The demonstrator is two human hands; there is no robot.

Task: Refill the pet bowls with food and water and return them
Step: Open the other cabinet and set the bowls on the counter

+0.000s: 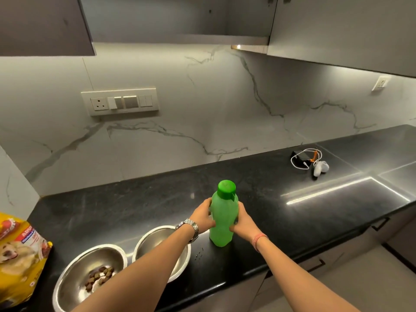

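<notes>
Head view: both hands clamp the translucent green plastic bottle (pixel 223 219), left hand (pixel 203 213) and right hand (pixel 242 221) on opposite flanks, likely steadying it for opening. It stands upright on the black stone counter (pixel 270 199), long axis vertical, capped end up, just right of two round steel bowls (pixel 90 273).

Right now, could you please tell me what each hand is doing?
Left hand: closed around the left side of the green bottle.
Right hand: closed around the bottle's right side; bottle upright on the counter.
</notes>
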